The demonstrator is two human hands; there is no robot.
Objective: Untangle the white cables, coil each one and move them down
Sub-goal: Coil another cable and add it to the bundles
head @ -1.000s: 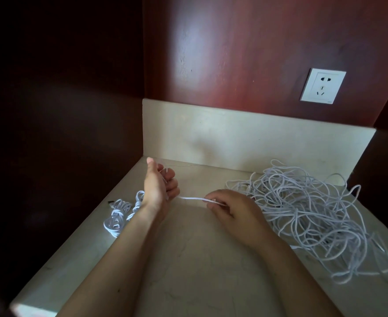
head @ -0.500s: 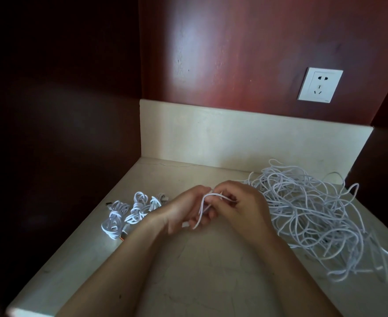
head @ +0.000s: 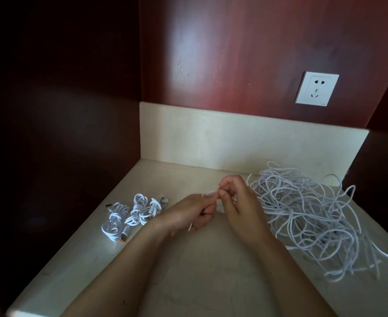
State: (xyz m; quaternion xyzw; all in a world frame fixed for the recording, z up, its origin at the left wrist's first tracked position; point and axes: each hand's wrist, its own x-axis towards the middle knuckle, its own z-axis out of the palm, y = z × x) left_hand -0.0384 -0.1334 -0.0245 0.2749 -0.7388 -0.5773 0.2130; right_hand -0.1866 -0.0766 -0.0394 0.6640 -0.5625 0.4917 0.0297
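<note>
nearest to us the pale marble counter point(head: 199, 282) lies bare under our two forearms, which meet just beyond its middle. our left hand point(head: 188, 212) has its fingers curled round a small gather of white cable point(head: 210, 192), with a short end poking out below the fist, and our right hand point(head: 238, 202), touching it, pinches the same strand between thumb and fingertips just above. we judge the step in hand to be coiling one freed cable, the right hand feeding turns onto the left. to the left of the hands, near but apart, the coiled bundles point(head: 131, 212) sit together on the counter, one showing an orange-tipped plug. to the right the tangled heap point(head: 302, 216) sprawls from just beside our right hand to the counter's edge, so most of the work is ahead. next we would need to finish the winding, tuck the end so it holds, and set this coil down with the others. farther back stand the backsplash point(head: 245, 143), the reddish wood panel point(head: 234, 53) and a wall socket point(head: 317, 89).
</note>
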